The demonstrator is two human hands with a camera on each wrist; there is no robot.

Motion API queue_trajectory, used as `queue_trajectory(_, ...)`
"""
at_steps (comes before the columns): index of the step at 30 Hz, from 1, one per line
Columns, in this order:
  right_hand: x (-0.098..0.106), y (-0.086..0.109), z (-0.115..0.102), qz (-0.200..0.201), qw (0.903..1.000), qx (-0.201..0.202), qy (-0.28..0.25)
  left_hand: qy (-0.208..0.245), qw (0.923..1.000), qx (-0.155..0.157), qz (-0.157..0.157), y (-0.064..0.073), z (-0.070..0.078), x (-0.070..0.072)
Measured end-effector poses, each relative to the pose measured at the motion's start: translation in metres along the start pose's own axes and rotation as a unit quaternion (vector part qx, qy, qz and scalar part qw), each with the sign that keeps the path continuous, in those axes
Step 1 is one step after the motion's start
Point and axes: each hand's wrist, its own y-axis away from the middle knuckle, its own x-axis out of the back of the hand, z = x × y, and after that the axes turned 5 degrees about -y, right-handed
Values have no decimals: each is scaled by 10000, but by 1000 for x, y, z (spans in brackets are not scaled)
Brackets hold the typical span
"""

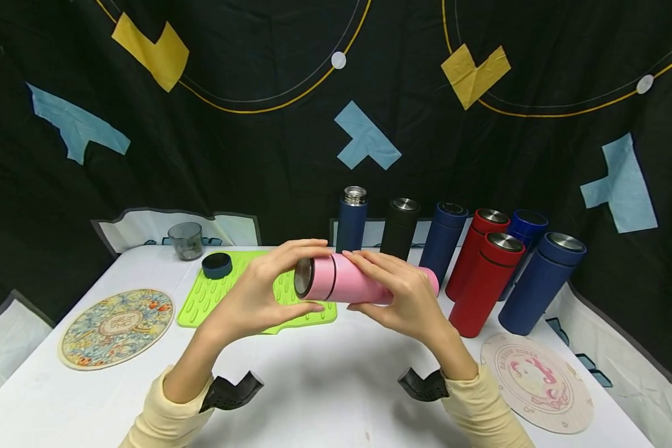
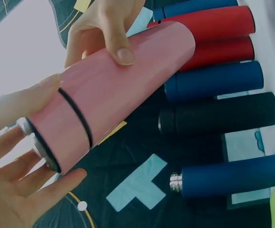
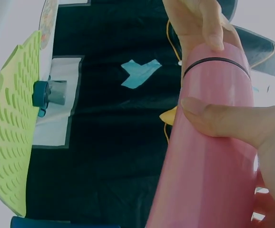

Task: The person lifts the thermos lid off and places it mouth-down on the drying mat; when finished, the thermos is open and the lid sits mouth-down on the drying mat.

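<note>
A pink thermos flask [image 1: 350, 278] is held tilted sideways above the table, its lid [image 1: 317, 278] pointing left. A black ring separates lid and body, and the lid's end is silver. My right hand [image 1: 406, 289] grips the body, thumb along the near side. My left hand [image 1: 257, 286] is around the lid with its fingers spread and fairly straight. In the head view its thumb lies just below the lid, with a small gap. In the left wrist view the left fingers [image 2: 56, 190] extend past the lid's silver end; firm contact is not clear.
A lidless blue flask [image 1: 351, 221] stands at the back, beside a black one [image 1: 400, 230]. Several red and blue flasks [image 1: 487, 283] stand at right. A green drying mat [image 1: 201, 308] bears a dark blue lid [image 1: 216, 265]; a glass [image 1: 186, 241] and round mats [image 1: 117, 330] lie around.
</note>
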Motion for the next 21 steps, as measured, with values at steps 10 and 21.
queue_trajectory(10, -5, 0, 0, 25, 10000, 30, 54, 123, 9989, 171, 408, 2, -2, -4)
queue_trajectory(21, -5, -2, 1, 172, 9969, 246, 726, 18, 9930, 1047, 538, 0, 1, -9)
